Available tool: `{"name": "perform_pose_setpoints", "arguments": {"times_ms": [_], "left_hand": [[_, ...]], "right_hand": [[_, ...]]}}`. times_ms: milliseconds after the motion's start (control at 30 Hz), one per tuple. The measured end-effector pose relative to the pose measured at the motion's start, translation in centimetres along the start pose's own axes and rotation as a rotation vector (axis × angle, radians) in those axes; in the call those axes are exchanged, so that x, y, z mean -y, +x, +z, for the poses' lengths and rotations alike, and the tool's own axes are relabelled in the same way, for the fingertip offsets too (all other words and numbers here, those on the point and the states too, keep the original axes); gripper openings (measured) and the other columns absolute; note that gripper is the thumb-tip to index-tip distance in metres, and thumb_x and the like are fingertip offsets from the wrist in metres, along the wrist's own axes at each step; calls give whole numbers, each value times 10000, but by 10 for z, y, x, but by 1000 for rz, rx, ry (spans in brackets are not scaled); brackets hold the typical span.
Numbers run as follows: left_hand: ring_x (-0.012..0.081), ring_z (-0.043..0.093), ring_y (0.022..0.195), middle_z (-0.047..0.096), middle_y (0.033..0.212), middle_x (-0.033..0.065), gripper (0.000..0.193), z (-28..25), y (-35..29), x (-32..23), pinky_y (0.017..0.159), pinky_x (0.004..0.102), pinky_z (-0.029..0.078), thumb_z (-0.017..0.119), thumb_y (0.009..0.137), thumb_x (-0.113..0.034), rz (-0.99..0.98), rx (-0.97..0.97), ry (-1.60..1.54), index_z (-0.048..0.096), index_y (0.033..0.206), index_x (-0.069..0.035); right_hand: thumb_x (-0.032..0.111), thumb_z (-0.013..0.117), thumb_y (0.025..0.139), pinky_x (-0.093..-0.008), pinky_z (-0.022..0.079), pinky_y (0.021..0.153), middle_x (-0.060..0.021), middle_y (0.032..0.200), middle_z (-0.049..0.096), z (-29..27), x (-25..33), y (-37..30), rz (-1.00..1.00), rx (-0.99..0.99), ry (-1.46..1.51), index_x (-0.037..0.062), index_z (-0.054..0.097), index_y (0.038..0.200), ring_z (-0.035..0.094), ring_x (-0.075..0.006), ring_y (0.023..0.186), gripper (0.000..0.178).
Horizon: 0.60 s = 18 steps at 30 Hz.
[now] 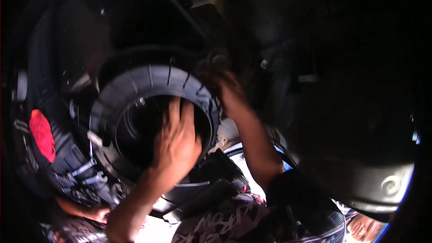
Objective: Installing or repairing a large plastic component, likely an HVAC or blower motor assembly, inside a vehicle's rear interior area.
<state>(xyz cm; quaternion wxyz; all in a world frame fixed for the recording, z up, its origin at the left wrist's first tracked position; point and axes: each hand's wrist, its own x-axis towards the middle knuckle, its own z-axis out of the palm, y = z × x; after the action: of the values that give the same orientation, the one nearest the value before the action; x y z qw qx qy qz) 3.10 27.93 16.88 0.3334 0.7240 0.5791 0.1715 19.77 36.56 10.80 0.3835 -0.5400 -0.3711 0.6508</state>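
A round, grey-black ribbed plastic ring with a wide dark opening stands in front of me. My left hand reaches across this opening, back of the hand toward me. Two of its fingers stretch apart up to the ring's inner edge; the others are partly hidden, and nothing shows in its grasp. At the ring's upper right outer edge is my right hand. Its fingers fall in shadow, so whether they grip the ring or something behind it cannot be made out.
Wrenches lie at the lower left, below a red cloth-like item. Another person's hand shows at the bottom left, and part of a person at the lower right. A pale metal panel bounds the right side.
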Motion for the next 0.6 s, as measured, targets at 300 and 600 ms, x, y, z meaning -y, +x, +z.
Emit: {"name": "perform_pose_setpoints", "arguments": {"times_ms": [300, 600], "left_hand": [[458, 515, 1077, 434, 1159, 270, 303, -6, 8, -13, 829, 522, 504, 712, 762, -99, -39, 215, 156, 589, 997, 49], [421, 568, 1028, 530, 1156, 205, 408, 1, -8, -1, 815, 504, 519, 714, 742, -123, -23, 212, 185, 642, 1134, -39]], "right_hand": [[346, 627, 937, -270, 514, 740, -18, 1024, 699, -8, 20, 33, 49, 258, -1, 94, 692, 1145, 632, -116, 863, 333], [169, 659, 934, -286, 504, 818, -51, 1032, 705, -3, 26, 38, -227, 398, 148, 47, 685, 1103, 641, -130, 943, 210]]}}
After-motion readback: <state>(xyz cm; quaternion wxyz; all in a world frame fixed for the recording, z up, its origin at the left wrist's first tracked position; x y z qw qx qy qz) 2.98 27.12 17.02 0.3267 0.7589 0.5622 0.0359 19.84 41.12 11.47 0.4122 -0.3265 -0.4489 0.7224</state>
